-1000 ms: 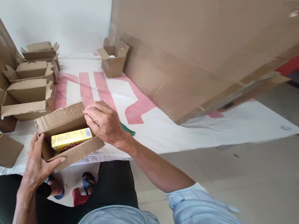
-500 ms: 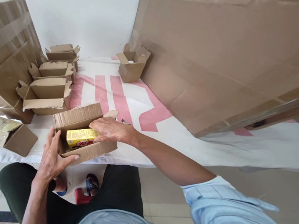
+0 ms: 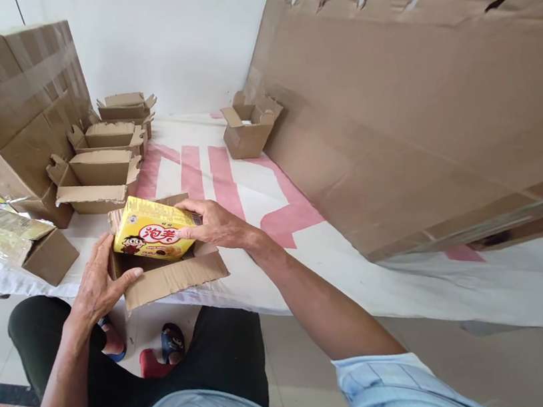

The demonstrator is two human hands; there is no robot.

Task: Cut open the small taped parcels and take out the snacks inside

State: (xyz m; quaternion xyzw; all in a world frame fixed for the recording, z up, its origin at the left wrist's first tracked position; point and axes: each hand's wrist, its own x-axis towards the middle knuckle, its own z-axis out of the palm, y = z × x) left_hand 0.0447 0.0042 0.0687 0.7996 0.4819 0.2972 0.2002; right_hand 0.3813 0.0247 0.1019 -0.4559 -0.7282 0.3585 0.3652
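My right hand [image 3: 216, 223] grips a yellow snack packet [image 3: 152, 236] by its right end and holds it tilted just above a small open cardboard box [image 3: 171, 278]. My left hand [image 3: 97, 284] grips the left wall of that box with the thumb along its near flap. The box sits at the near edge of a white sheet with pink markings [image 3: 228, 182]. The packet hides most of the box's inside.
Three open cardboard boxes [image 3: 96, 181] stand in a row at the left, another [image 3: 248, 129] further back. A large taped carton [image 3: 9, 99] stands at far left, a small box with a plastic bag [image 3: 19, 242] beside it. A big flattened cardboard sheet [image 3: 413, 102] covers the right.
The yellow packet lay inside the small box; my right hand has lifted it out and tilted it up. My view has shifted slightly left.
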